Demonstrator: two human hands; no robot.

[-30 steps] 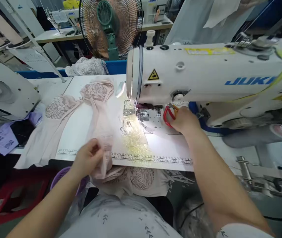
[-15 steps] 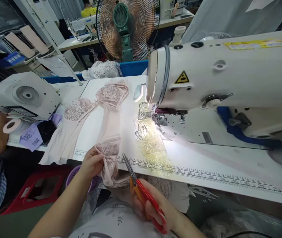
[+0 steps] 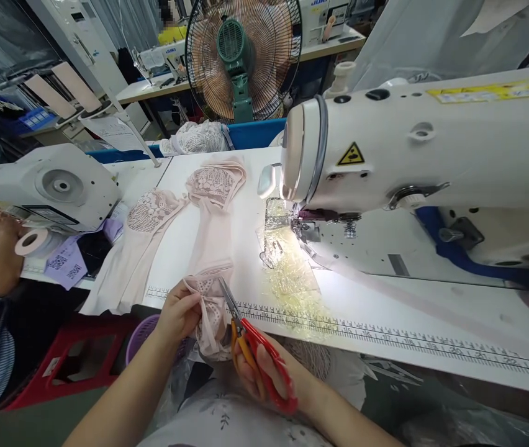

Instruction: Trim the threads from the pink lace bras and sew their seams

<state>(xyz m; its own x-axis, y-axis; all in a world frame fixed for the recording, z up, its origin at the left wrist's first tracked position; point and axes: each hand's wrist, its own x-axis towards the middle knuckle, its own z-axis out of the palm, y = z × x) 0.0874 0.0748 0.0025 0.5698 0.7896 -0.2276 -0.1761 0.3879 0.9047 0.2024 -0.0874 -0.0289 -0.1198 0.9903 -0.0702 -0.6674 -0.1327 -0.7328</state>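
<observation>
My left hand [image 3: 181, 311] pinches the edge of a pale pink lace garment [image 3: 212, 231] at the front edge of the white table. The garment stretches back across the table, and its near end hangs over the edge. In my right hand [image 3: 269, 366] are scissors [image 3: 271, 379] with red and orange handles. Their blades point up and left, with the tips touching or very near the lace just right of my left hand. Another pale lace piece [image 3: 150, 214] lies to the left. Light-coloured fabric rests on my lap.
A white sewing machine [image 3: 376, 149] stands at the right, with yellowish clear film [image 3: 292, 273] beside its needle area. Further left are another machine [image 3: 54, 186], a tape roll [image 3: 36, 242] and a person's arm [image 3: 1, 254]. A fan [image 3: 243, 56] stands behind the table.
The scissors in my right hand have moved left and slightly up, bringing their tips to the lace. My left hand keeps its hold. The whole view has shifted slightly.
</observation>
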